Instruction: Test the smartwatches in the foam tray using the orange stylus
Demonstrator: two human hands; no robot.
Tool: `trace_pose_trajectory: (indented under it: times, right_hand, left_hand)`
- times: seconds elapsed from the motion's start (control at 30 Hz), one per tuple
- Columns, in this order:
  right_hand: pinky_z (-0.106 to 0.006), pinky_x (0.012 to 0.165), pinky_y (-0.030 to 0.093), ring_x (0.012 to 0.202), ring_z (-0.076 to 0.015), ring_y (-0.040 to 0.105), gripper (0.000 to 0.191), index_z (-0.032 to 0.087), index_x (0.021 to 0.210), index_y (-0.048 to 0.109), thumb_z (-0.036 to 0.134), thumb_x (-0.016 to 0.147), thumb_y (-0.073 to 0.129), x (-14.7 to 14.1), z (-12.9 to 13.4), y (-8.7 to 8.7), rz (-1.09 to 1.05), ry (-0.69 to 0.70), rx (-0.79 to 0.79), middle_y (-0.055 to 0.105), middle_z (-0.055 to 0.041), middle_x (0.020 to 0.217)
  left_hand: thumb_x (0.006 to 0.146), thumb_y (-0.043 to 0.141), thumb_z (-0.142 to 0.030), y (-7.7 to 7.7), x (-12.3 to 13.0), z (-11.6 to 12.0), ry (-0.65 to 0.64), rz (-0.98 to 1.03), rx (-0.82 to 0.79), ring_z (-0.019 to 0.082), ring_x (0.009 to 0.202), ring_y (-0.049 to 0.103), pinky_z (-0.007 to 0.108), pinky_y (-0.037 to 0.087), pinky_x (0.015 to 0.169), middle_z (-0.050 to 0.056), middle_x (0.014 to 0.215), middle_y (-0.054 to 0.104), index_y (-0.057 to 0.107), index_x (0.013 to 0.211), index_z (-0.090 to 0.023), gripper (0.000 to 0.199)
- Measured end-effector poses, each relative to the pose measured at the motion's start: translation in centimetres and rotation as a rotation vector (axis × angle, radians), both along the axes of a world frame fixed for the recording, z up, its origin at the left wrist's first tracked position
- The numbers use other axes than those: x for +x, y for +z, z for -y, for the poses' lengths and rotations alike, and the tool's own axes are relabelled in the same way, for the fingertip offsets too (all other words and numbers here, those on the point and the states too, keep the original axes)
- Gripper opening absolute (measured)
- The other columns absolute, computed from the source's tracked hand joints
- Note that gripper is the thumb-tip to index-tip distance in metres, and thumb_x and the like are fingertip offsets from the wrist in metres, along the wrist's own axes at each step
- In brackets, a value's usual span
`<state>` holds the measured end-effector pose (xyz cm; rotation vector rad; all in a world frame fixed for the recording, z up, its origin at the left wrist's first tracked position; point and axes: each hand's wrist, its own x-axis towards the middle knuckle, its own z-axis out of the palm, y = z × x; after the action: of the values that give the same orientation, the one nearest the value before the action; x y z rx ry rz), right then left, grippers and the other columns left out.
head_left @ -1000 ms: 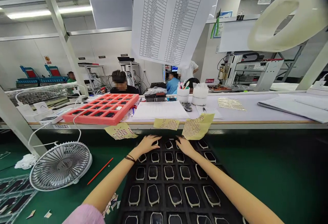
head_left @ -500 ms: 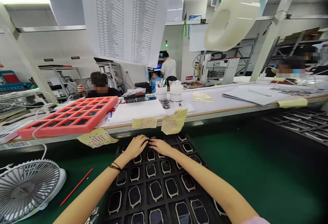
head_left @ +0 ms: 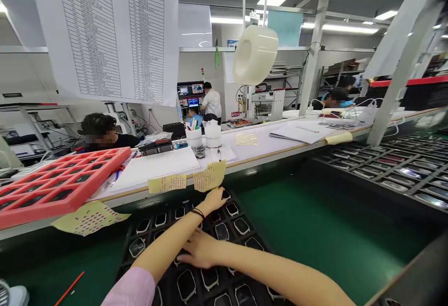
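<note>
A black compartment tray lies below me, with watch cases with dark screens in its slots. My left hand reaches to the tray's far right corner. Its fingers are bent and closed at the edge of a watch case there; the fingertips are partly hidden. Nearer to me, my right hand lies low over the middle of the tray, under the left forearm. Its fingers are apart and I see nothing held in them. Another watch case sits in its slot just below the right hand.
A red foam tray stands on the raised shelf at left, by papers and white cups. Yellow sticker sheets hang off the shelf edge. Another black tray lies right. A tape roll hangs overhead.
My hands were together at the tray's far end. The left has moved to the far right corner; the right has drawn back toward me, beneath the left forearm. The view has turned right.
</note>
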<state>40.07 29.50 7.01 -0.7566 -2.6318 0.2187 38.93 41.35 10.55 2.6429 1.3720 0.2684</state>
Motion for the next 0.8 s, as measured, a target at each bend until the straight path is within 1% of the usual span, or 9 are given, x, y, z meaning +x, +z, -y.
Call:
trace_pose_trajectory:
  times: [0.1,0.23,0.3,0.37,0.47,0.53,0.63,0.7,0.8]
  right_hand:
    - [-0.047,0.110,0.029,0.137,-0.0284,0.031,0.052,0.018,0.139,0.041,0.048,0.097,0.038,2.8,4.4,0.0,0.060,0.077,-0.024,0.036,-0.0158,0.148]
    - [-0.045,0.110,0.030,0.137,-0.0284,0.030,0.050,0.021,0.141,0.038,0.046,0.097,0.039,5.6,8.2,-1.4,0.073,0.126,0.099,0.034,-0.0166,0.149]
    - [-0.043,0.109,0.032,0.136,-0.0270,0.033,0.044,0.022,0.140,0.038,0.038,0.099,0.039,6.5,9.0,-2.5,0.084,0.132,0.183,0.037,-0.0153,0.147]
    - [-0.042,0.108,0.034,0.135,-0.0255,0.035,0.040,0.023,0.139,0.038,0.033,0.101,0.035,7.2,9.4,-3.6,0.075,0.137,0.235,0.040,-0.0136,0.146]
    - [-0.043,0.109,0.033,0.135,-0.0259,0.034,0.040,0.023,0.139,0.040,0.036,0.101,0.035,7.8,9.8,-4.0,0.036,0.134,0.210,0.042,-0.0136,0.145]
    - [-0.044,0.109,0.032,0.136,-0.0263,0.034,0.040,0.022,0.137,0.042,0.037,0.100,0.035,8.1,10.1,-3.2,0.023,0.130,0.131,0.042,-0.0138,0.145]
    - [-0.044,0.111,0.028,0.136,-0.0268,0.032,0.043,0.021,0.137,0.044,0.041,0.099,0.037,8.5,10.8,-1.1,0.010,0.140,-0.025,0.039,-0.0142,0.147]
    - [-0.044,0.113,0.023,0.137,-0.0272,0.029,0.049,0.019,0.138,0.045,0.047,0.097,0.038,8.7,11.3,0.4,-0.005,0.138,-0.128,0.037,-0.0146,0.148]
    - [-0.042,0.115,0.018,0.139,-0.0254,0.025,0.049,0.020,0.139,0.044,0.045,0.098,0.036,9.1,11.9,2.1,-0.025,0.116,-0.249,0.035,-0.0128,0.149]
  left_hand:
    - [0.091,0.056,-0.031,-0.3,1.3,-1.9,0.043,-0.006,-0.061,0.021,0.098,0.061,0.041,0.053,0.083,0.009,0.115,0.059,0.056,0.116,-0.015,0.030]
    - [0.091,0.056,-0.032,-0.1,1.3,-2.6,0.045,0.041,-0.070,0.021,0.097,0.061,0.042,0.053,0.082,0.009,0.114,0.059,0.055,0.116,-0.015,0.031]
    - [0.090,0.056,-0.033,-0.1,0.9,-1.8,-0.004,0.085,-0.047,0.021,0.098,0.060,0.041,0.051,0.084,0.009,0.113,0.059,0.053,0.119,-0.015,0.035]
    - [0.088,0.058,-0.033,-0.1,0.4,-0.3,-0.087,0.113,-0.036,0.019,0.098,0.059,0.035,0.049,0.086,0.006,0.110,0.059,0.052,0.121,-0.017,0.037]
    - [0.077,0.066,-0.030,-0.2,0.1,1.8,-0.211,0.088,-0.053,0.018,0.091,0.061,0.027,0.048,0.083,0.003,0.104,0.061,0.058,0.116,-0.022,0.041]
    - [0.071,0.070,-0.024,-0.3,0.5,2.5,-0.247,0.042,-0.066,0.020,0.088,0.062,0.027,0.048,0.080,0.004,0.101,0.063,0.061,0.112,-0.022,0.043]
    - [0.067,0.071,-0.018,-0.1,1.6,2.7,-0.234,-0.017,-0.074,0.024,0.090,0.063,0.029,0.048,0.077,0.007,0.097,0.067,0.064,0.108,-0.019,0.041]
    - [0.067,0.074,-0.021,0.2,2.2,2.5,-0.200,-0.039,-0.072,0.025,0.089,0.064,0.029,0.048,0.076,0.007,0.095,0.069,0.066,0.106,-0.019,0.040]
    - [0.069,0.074,-0.031,1.1,1.8,2.7,-0.138,-0.048,-0.052,0.024,0.090,0.065,0.028,0.048,0.075,0.006,0.096,0.070,0.065,0.109,-0.021,0.042]
